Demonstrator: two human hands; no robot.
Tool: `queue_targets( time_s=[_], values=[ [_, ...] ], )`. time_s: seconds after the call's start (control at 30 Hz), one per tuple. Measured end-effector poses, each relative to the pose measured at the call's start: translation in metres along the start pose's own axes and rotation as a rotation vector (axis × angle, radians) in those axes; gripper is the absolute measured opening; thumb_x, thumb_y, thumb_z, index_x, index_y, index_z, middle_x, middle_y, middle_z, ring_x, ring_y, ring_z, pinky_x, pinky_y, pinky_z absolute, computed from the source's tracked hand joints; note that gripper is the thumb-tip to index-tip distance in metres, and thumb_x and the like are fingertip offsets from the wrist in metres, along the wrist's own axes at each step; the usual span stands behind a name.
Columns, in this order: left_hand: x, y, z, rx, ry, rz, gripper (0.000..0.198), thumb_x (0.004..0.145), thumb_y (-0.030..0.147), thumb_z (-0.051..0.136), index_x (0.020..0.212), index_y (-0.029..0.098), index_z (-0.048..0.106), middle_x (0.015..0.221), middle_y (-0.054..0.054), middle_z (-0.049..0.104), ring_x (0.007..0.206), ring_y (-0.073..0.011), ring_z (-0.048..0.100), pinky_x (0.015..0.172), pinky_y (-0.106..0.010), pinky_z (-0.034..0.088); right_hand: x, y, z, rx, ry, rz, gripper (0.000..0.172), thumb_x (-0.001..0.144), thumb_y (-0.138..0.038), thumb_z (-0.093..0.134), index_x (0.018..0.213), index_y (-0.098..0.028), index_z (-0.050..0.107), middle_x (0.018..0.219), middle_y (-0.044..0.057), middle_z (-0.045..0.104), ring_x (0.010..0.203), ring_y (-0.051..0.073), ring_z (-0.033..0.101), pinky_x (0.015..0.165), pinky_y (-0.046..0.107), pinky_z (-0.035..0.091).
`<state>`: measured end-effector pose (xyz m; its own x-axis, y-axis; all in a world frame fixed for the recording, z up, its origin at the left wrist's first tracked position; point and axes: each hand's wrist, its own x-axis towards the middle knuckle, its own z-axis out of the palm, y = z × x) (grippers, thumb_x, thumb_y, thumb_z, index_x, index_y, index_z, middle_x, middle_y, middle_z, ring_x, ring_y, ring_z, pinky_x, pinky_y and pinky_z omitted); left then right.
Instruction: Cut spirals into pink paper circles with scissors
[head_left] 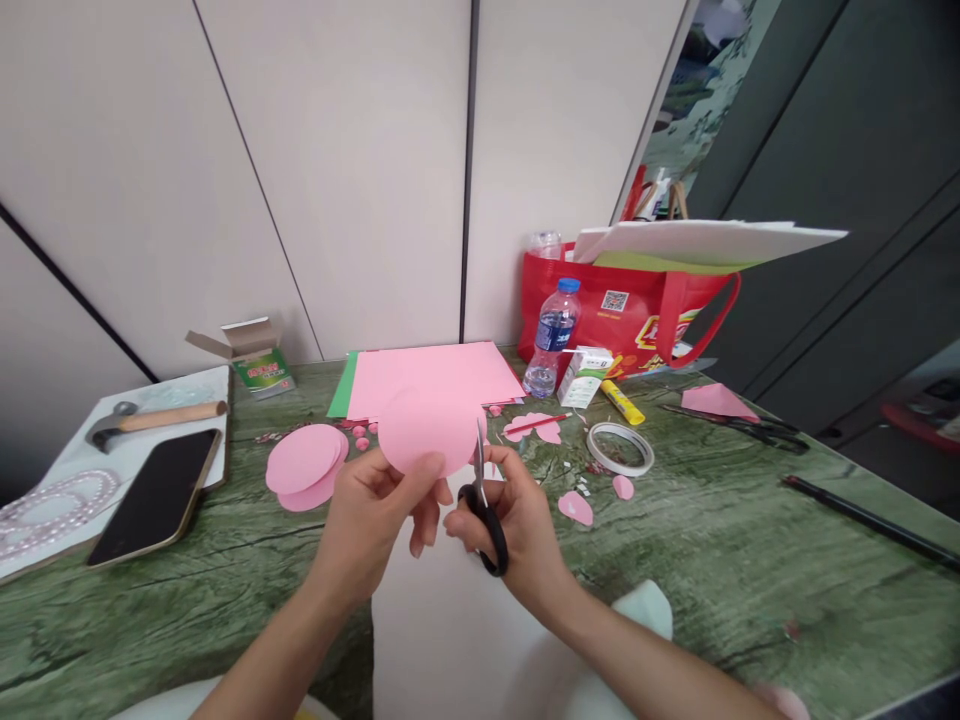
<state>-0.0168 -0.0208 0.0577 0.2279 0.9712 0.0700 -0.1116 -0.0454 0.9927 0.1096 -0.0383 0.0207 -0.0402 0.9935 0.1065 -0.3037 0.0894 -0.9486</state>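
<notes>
My left hand pinches a pink paper circle by its lower edge and holds it upright above the green marble table. My right hand grips black-handled scissors, blades pointing up at the circle's right edge. A stack of cut pink circles lies just left of my left hand. Pink paper sheets lie flat behind the circle.
A phone, a hammer and beads rest on a tray at left. A water bottle, small box, glue stick, tape ring, pink scraps and a red bag are at right. A white sheet lies below my hands.
</notes>
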Motion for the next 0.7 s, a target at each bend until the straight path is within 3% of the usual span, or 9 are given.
queue_targets(
  time_s=[0.3, 0.7],
  values=[
    [-0.002, 0.0008, -0.0007, 0.074, 0.12, -0.011, 0.029, 0.067, 0.024, 0.064, 0.043, 0.013, 0.051, 0.036, 0.005, 0.045, 0.028, -0.0022, 0.033, 0.029, -0.016, 0.023, 0.0, 0.0067, -0.0036, -0.038, -0.013, -0.041, 0.048, 0.057, -0.021, 0.073, 0.092, -0.024, 0.04, 0.053, -0.01, 0.051, 0.046, 0.007, 0.043, 0.043, 0.017, 0.031],
    [-0.0009, 0.0024, 0.0004, 0.065, 0.101, 0.026, 0.026, 0.07, 0.022, 0.062, 0.048, 0.014, 0.049, 0.035, 0.008, 0.039, 0.031, -0.0011, 0.03, 0.031, -0.014, 0.022, -0.0007, 0.0035, -0.0047, -0.022, -0.013, -0.036, 0.047, 0.059, -0.018, 0.072, 0.093, -0.023, 0.041, 0.053, -0.01, 0.049, 0.045, 0.005, 0.038, 0.042, 0.015, 0.028]
  ],
)
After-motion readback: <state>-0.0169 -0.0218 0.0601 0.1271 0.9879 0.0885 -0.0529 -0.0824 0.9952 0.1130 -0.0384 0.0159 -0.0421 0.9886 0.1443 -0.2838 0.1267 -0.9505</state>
